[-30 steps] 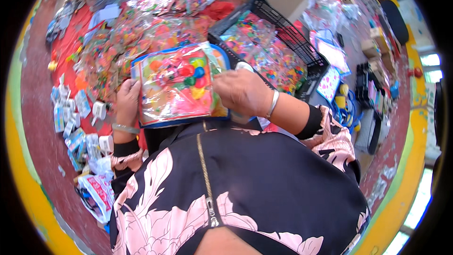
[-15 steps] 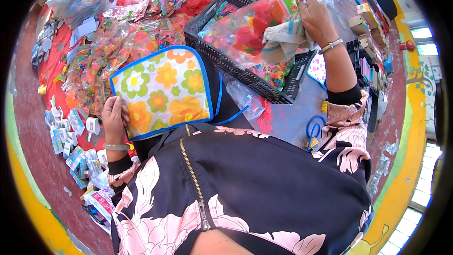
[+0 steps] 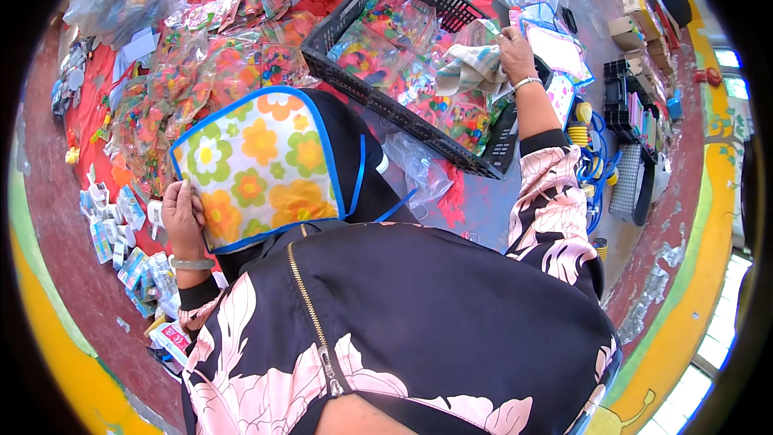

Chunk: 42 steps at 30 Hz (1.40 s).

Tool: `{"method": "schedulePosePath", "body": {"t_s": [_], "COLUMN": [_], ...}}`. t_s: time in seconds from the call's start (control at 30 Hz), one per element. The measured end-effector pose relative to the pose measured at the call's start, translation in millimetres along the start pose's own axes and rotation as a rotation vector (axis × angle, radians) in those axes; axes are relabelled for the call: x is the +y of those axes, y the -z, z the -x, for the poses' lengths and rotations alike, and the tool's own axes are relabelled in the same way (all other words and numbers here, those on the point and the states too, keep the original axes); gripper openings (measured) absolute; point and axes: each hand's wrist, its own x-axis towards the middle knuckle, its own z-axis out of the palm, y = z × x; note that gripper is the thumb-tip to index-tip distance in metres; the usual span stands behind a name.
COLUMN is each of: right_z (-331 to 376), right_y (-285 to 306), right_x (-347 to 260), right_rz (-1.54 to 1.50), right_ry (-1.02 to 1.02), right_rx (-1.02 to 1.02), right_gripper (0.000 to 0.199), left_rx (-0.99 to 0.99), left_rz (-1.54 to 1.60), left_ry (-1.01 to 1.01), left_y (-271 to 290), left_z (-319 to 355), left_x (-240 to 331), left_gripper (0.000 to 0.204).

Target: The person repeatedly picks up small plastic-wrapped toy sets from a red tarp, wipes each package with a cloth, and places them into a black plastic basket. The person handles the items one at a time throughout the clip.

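Note:
Across my lap lies a white bib-like piece (image 3: 262, 163) with orange, yellow and green flowers, blue edging and blue ties. My left hand (image 3: 183, 213) pinches its lower left edge, fingers closed. Farther off to the right, my right hand (image 3: 516, 55) is closed on a crumpled whitish cloth (image 3: 471, 71) with faint checks. That cloth hangs over the right part of a black plastic crate (image 3: 403, 119). Inside the crate are clear bags of small multicoloured pieces (image 3: 394, 20).
More clear bags (image 3: 189, 80) cover a red sheet at the left. White boxed items (image 3: 113, 221) lie beside my left forearm. Right of the crate are pink-and-white edged pieces (image 3: 560, 52), blue-and-yellow coiled items (image 3: 592, 145) and a black basket (image 3: 624, 105). A crumpled clear bag (image 3: 419, 165) lies before the crate.
The red-flowered see-through sheet by my right hand no longer covers the crate, so its bags show. My right hand moved slightly left and away with the cloth. The bib shifted slightly left.

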Motion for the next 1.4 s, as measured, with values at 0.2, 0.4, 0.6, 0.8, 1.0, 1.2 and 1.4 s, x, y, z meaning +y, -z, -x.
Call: {"method": "schedulePosePath", "body": {"t_s": [0.2,0.4,0.6,0.8,1.0,1.2,1.4], "right_z": [14.1,62.3,72.4,76.9,79.7,95.5,73.5], "right_y": [-8.7,-18.1,-42.3,-77.0,-141.3,-190.5,-227.1], "right_x": [146.0,199.7,192.4,109.9,137.7,113.3,159.9], "right_rz": [0.19,0.703,0.652,0.653,0.716,0.624,0.648], "right_ry": [-0.134,-0.507,-0.102,-0.193,-0.359,-0.34,-0.106], "right_rx": [0.035,-0.314,-0.796,-0.926,-0.943,-0.986,-1.181], "right_gripper": [0.031,0.026,0.025,0.031,0.034,0.039,0.032], "left_rx": [0.004,0.007,0.059,0.076,0.071,0.148,0.118], "left_rz": [0.026,-0.008,-0.024,-0.042,-0.025,-0.06,-0.009], "left_ry": [0.023,0.013,0.023,0.01,-0.008,0.036,0.0], "left_y": [-3.0,-3.6,-10.3,-12.1,-9.8,-16.9,-11.7], "left_z": [-4.1,-4.2,-2.0,-1.2,-2.7,1.6,-5.9], "left_x": [1.0,1.1,2.2,3.6,4.6,9.5,2.2], "left_gripper": [0.013,0.013,0.013,0.015,0.014,0.014,0.013]}}
